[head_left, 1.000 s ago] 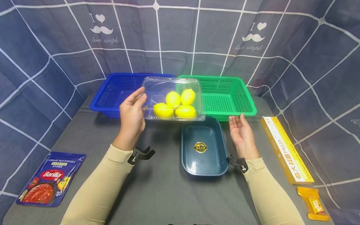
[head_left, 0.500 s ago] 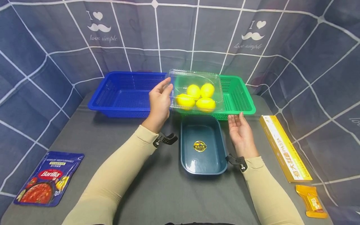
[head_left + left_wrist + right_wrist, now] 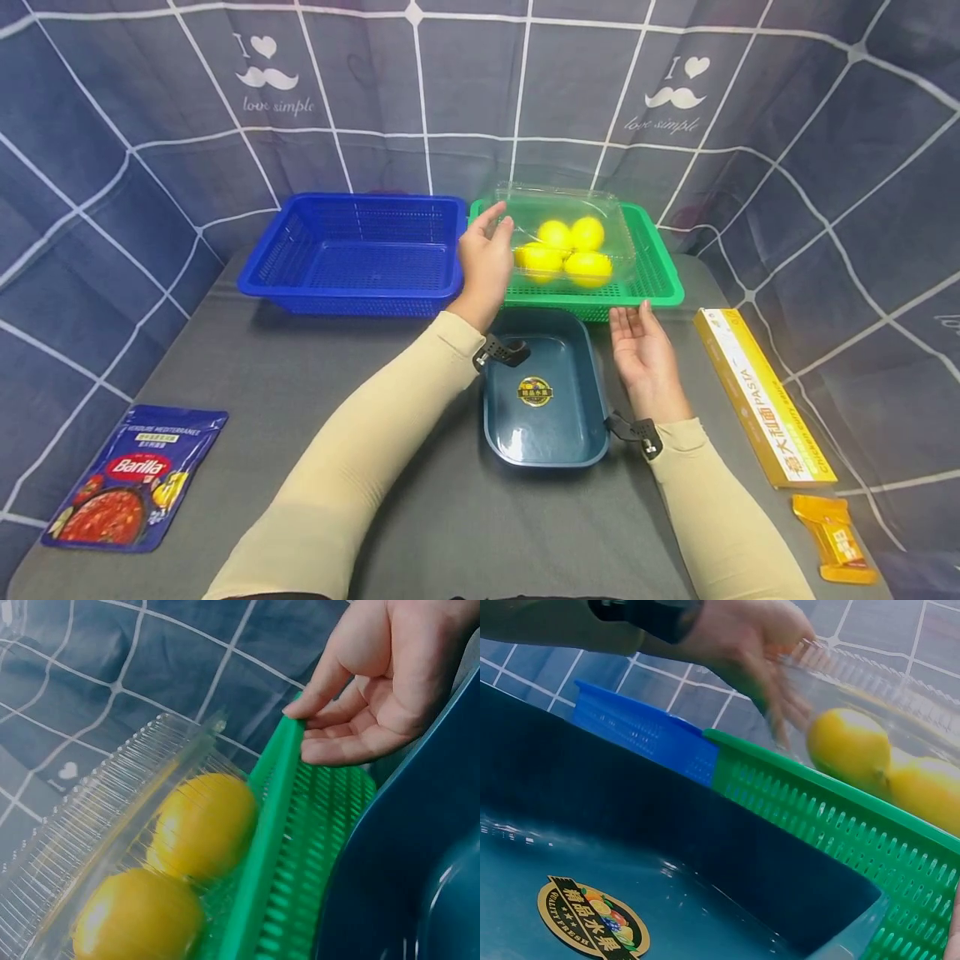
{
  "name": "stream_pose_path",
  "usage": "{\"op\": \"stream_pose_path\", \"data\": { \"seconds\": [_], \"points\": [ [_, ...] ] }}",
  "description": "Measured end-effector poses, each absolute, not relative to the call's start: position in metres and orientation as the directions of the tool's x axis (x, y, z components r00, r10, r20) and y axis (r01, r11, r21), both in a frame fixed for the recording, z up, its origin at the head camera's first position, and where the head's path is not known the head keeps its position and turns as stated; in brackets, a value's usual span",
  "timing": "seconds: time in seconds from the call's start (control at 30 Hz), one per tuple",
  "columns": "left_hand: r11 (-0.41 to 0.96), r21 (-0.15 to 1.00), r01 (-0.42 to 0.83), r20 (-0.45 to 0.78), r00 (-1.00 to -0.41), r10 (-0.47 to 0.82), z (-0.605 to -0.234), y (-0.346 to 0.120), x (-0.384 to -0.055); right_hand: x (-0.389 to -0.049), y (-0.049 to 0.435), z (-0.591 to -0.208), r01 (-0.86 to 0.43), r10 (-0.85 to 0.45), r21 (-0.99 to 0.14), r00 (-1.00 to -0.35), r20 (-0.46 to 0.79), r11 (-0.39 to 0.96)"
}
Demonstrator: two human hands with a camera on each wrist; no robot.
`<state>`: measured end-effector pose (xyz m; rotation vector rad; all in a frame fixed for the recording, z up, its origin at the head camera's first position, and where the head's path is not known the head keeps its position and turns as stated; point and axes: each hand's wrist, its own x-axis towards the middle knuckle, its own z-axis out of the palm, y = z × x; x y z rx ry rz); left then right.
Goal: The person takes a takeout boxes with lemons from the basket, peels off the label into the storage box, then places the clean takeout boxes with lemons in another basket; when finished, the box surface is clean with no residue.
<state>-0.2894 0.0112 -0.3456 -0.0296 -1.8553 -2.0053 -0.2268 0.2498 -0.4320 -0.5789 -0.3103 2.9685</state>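
In the head view my left hand (image 3: 486, 262) grips the left edge of a clear plastic clamshell box (image 3: 558, 202). Several yellow lemons (image 3: 588, 269) lie inside it. The box is over or within the green basket (image 3: 662, 265); whether it touches the bottom I cannot tell. At the basket's front rim is my right hand (image 3: 648, 367), palm up. The left wrist view shows this right hand (image 3: 382, 690) pinching the rim between thumb and fingers. Left-hand fingers (image 3: 787, 705) look blurred beside the box in the right wrist view.
A blue basket (image 3: 352, 293) stands left of the green one. In front sits a dark teal tray (image 3: 543, 437) with a round label. A blue Barilla pouch (image 3: 135, 479) lies at left; a yellow pasta box (image 3: 765, 396) and an orange packet (image 3: 834, 540) lie at right.
My left hand has carried the clamshell box of lemons rightward, from in front of both baskets to the green basket. The right hand has stayed at the green basket's rim.
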Motion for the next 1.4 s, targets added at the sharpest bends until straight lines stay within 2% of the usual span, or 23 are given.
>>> {"op": "stream_pose_path", "data": {
  "seconds": [0.3, 0.47, 0.77, 1.0, 1.17, 1.4],
  "points": [
    [0.055, 0.977, 0.205, 0.212, -0.943, -0.258, -0.357, 0.032, -0.301, -0.227, 0.249, -0.434, -0.063, 0.15, -0.23, -0.912, -0.382, -0.971],
    [0.124, 0.976, 0.178, 0.204, -0.95, -0.237, -0.364, 0.038, -0.305, -0.227, 0.248, -0.433, -0.072, 0.159, -0.243, -0.92, -0.357, -0.967],
    [0.165, 0.974, 0.153, 0.185, -0.963, -0.197, -0.371, 0.043, -0.312, -0.227, 0.247, -0.435, -0.072, 0.156, -0.241, -0.922, -0.354, -0.968],
    [0.261, 0.958, 0.12, 0.159, -0.978, -0.137, -0.37, 0.04, -0.319, -0.228, 0.248, -0.434, -0.067, 0.154, -0.254, -0.928, -0.34, -0.965],
    [0.358, 0.931, 0.076, 0.097, -0.994, -0.041, -0.369, 0.035, -0.327, -0.227, 0.248, -0.433, -0.069, 0.166, -0.273, -0.922, -0.351, -0.96],
    [0.478, 0.878, -0.03, -0.074, -0.995, 0.074, -0.369, 0.021, -0.338, -0.226, 0.247, -0.433, -0.084, 0.177, -0.268, -0.922, -0.344, -0.96]
  ]
}}
